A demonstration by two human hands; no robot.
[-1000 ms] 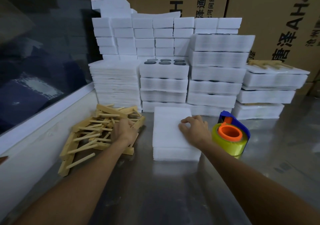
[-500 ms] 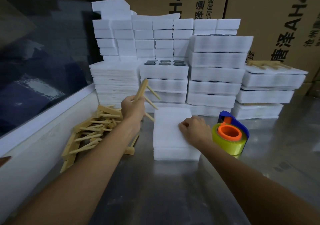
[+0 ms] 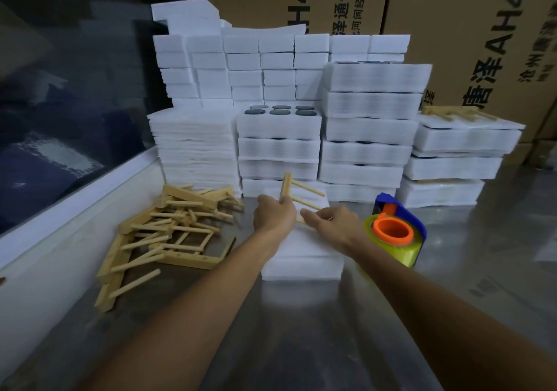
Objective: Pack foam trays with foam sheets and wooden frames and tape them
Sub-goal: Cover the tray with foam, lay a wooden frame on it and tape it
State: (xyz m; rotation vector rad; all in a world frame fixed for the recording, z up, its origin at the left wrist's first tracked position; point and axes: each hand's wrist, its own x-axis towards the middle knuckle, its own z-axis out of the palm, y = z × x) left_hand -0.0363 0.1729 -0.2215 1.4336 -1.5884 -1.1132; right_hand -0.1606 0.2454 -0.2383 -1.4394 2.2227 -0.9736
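A white foam tray (image 3: pixel 303 258) covered by a foam sheet lies on the metal table in front of me. My left hand (image 3: pixel 272 217) grips the bar of a comb-like wooden frame (image 3: pixel 294 190), tilted upright over the tray's far end. My right hand (image 3: pixel 333 225) pinches the ends of the frame's thin prongs just above the foam. A heap of more wooden frames (image 3: pixel 168 228) lies to the left. A tape dispenser (image 3: pixel 393 229) with a yellow roll, orange core and blue body stands right of the tray.
Tall stacks of white foam trays and sheets (image 3: pixel 369 125) fill the back of the table, one open tray showing dark discs (image 3: pixel 280 110). Cardboard boxes (image 3: pixel 470 38) stand behind. A white ledge (image 3: pixel 69 207) and a dark window run along the left.
My left hand lifted one frame out of the heap and carried it right over the tray. My right hand left the foam sheet and took hold of the prongs.
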